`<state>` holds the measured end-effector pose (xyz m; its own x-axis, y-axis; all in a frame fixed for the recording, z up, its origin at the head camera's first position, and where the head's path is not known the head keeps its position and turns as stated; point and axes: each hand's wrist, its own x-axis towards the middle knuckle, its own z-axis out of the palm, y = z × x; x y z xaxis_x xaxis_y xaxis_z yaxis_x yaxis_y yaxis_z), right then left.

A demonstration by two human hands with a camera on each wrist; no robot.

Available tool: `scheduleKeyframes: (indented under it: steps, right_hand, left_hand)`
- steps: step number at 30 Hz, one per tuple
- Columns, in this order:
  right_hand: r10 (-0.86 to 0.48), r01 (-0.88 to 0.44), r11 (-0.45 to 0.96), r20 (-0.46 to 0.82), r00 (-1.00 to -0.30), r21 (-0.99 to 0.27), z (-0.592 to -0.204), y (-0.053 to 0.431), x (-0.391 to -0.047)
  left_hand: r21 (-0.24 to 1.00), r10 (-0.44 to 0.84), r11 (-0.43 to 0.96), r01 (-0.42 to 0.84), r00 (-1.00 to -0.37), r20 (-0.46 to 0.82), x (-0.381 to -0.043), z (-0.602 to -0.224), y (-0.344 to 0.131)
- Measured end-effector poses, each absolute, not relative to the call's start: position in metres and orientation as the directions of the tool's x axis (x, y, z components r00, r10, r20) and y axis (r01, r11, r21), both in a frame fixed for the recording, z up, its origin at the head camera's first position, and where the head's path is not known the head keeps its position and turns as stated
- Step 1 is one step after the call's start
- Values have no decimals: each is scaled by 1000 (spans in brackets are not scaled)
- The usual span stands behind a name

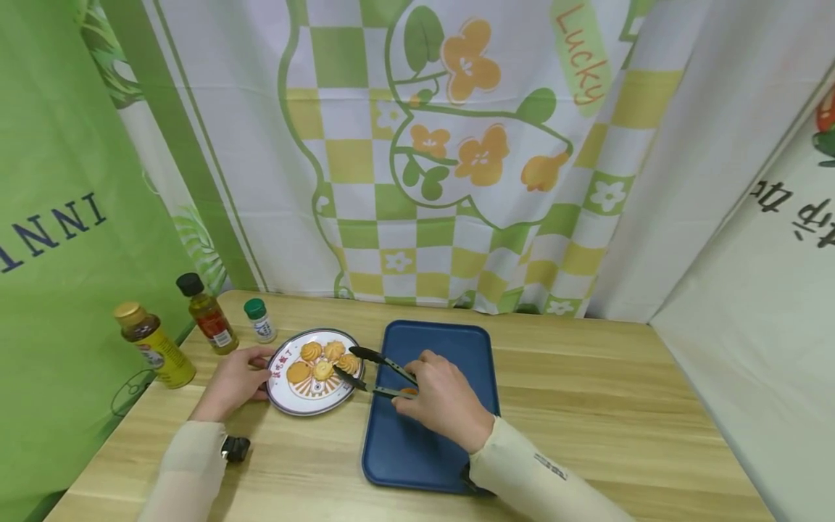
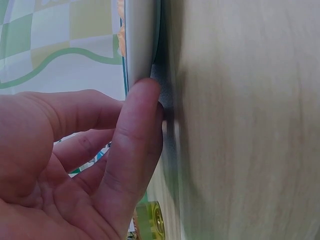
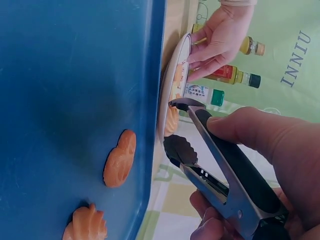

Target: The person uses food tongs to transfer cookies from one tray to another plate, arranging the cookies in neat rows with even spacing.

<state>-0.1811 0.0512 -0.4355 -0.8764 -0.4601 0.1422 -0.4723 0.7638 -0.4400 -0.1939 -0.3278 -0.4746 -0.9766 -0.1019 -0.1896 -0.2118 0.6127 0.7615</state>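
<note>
In the head view, the right hand (image 1: 450, 399) hid the gripped end of the tongs (image 1: 385, 392) from us, leaving only a sliver of one cookie (image 1: 409, 391) on the blue tray (image 1: 404, 464). We found the green-capped shaker's (image 1: 264, 330) print too small to read. Left wrist: we saw the plate (image 2: 140, 45) cut off at the top edge; the left hand's (image 2: 75, 155) thumb covered its index fingertip. Right wrist: we lost part of a swirled cookie (image 3: 86, 225) below the bottom edge.

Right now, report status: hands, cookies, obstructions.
Left hand grips plate by its rim. Right hand holds tongs, tips spread at plated cookies. Five there, more on blue tray. Nothing visibly blocking tongs.
</note>
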Motion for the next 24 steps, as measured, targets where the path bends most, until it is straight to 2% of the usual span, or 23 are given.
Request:
scheduleKeyframes:
  steps: [10,24]
  right_hand:
    - [-454,-459,782,119,-883,-422,-434,51,-179]
    - [-402,-394,786,91,-911,-476,-436,67,-169]
  left_hand:
    - [759,-100,616,-212,-976,-192,-194,-475,-328]
    - [764,-102,608,-216,-976,-195,-194,-474,-328]
